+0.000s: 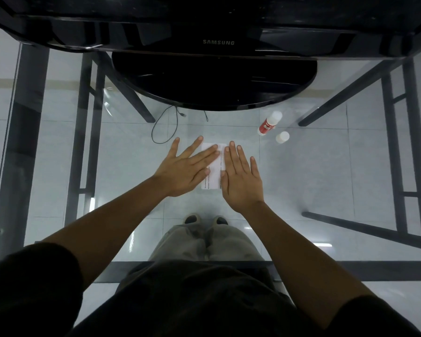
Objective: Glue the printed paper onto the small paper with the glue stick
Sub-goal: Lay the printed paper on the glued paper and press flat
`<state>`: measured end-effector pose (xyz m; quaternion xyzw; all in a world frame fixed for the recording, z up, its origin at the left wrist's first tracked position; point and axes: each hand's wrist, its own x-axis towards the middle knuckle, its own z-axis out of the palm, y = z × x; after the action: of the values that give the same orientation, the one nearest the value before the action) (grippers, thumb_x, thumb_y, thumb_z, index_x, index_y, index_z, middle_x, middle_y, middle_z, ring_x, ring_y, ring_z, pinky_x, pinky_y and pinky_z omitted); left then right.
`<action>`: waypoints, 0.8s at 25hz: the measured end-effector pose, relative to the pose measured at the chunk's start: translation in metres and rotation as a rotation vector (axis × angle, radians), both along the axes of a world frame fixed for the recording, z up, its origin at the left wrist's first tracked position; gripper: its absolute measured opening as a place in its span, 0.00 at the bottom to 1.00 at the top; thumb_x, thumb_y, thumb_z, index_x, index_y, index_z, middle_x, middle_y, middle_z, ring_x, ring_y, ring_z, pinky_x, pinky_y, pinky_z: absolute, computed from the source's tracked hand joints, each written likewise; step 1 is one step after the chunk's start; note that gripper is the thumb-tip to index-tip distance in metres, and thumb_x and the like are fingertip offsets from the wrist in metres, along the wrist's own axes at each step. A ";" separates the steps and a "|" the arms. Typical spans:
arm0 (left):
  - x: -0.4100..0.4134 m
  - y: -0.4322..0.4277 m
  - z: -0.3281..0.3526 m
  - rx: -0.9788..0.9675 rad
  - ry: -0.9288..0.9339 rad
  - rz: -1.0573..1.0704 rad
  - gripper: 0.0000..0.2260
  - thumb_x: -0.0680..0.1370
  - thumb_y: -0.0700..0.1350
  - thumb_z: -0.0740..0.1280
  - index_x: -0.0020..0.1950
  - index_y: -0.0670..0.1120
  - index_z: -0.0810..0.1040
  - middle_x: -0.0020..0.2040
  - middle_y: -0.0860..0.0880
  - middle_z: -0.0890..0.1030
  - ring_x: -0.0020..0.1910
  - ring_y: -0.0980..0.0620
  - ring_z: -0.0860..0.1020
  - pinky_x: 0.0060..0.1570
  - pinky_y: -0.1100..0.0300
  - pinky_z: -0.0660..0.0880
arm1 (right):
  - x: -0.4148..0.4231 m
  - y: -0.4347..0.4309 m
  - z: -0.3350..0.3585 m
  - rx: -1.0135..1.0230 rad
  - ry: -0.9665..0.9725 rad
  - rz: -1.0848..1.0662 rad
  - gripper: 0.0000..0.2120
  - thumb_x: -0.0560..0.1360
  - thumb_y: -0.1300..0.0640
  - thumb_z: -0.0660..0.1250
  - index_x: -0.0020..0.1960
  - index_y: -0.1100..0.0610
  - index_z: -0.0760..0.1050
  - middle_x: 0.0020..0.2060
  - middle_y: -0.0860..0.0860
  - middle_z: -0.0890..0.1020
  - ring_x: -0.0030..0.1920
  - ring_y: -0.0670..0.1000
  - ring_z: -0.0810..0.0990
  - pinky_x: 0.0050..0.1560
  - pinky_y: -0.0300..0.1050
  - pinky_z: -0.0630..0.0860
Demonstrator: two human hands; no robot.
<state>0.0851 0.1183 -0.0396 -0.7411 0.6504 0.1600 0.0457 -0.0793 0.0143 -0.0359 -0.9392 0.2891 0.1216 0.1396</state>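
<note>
Arms: both bare forearms reach from the near edge of the clear glass table toward its middle, closing in on each other as they go.
Left hand: open and flat, palm down, with spread fingers slanting to the far right across the left part of the sheet.
Right hand: open and flat, palm down, fingers together and pointing at the far edge, lying over the sheet's right margin.
White printed paper: flat on the glass at mid-table, and only a strip shows between the two hands. Lines of small print run along its left side.
Small paper: it cannot be made out apart from the printed sheet, so it is presumably stacked with it under the palms.
Key relation: the sheet's long axis runs from near edge to far edge, and each hand bears on one long side. Neither hand is clearly closer to it. Smoothing outward from the bare strip looks like the move this layout suits.
Stage: judged from the flat hands, this is the pressing step after gluing.
Red and white glue stick: uncapped, beyond the hands toward the far right and nearer the right hand. I cannot tell whether it is standing or lying.
White round cap: apart from the stick, just to its right.
Thin black cable: a loop beyond the left hand.
Glossy black oval monitor base: at the far edge.
</note>
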 end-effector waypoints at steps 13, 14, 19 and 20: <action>-0.022 -0.011 0.010 -0.021 -0.105 0.232 0.26 0.77 0.59 0.33 0.71 0.52 0.30 0.76 0.47 0.37 0.74 0.45 0.36 0.69 0.37 0.42 | -0.001 -0.008 0.007 0.153 -0.125 -0.033 0.30 0.78 0.41 0.38 0.75 0.54 0.39 0.76 0.50 0.42 0.74 0.49 0.37 0.70 0.48 0.35; -0.023 -0.012 0.014 -0.053 -0.079 0.265 0.25 0.77 0.59 0.34 0.71 0.53 0.30 0.75 0.48 0.35 0.73 0.47 0.34 0.69 0.38 0.41 | -0.002 -0.009 0.009 0.173 -0.155 -0.046 0.30 0.78 0.40 0.38 0.75 0.54 0.39 0.76 0.49 0.42 0.73 0.47 0.35 0.70 0.47 0.34; -0.034 -0.046 0.036 -0.177 0.139 0.298 0.27 0.79 0.58 0.39 0.73 0.48 0.36 0.77 0.48 0.41 0.75 0.50 0.40 0.71 0.50 0.42 | -0.026 -0.017 0.010 0.099 -0.168 -0.185 0.30 0.78 0.41 0.39 0.75 0.53 0.39 0.75 0.48 0.41 0.72 0.46 0.33 0.70 0.45 0.32; -0.039 -0.057 0.039 -0.193 0.197 0.304 0.28 0.80 0.57 0.43 0.75 0.46 0.39 0.77 0.48 0.44 0.76 0.50 0.43 0.71 0.53 0.44 | -0.034 -0.019 0.010 0.074 -0.139 -0.223 0.30 0.78 0.40 0.38 0.75 0.53 0.39 0.75 0.49 0.41 0.72 0.47 0.33 0.70 0.46 0.32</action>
<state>0.0465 0.0612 -0.0005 -0.8125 0.5448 0.1736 -0.1142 -0.1135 -0.0048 -0.0261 -0.9017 0.3766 0.0504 0.2064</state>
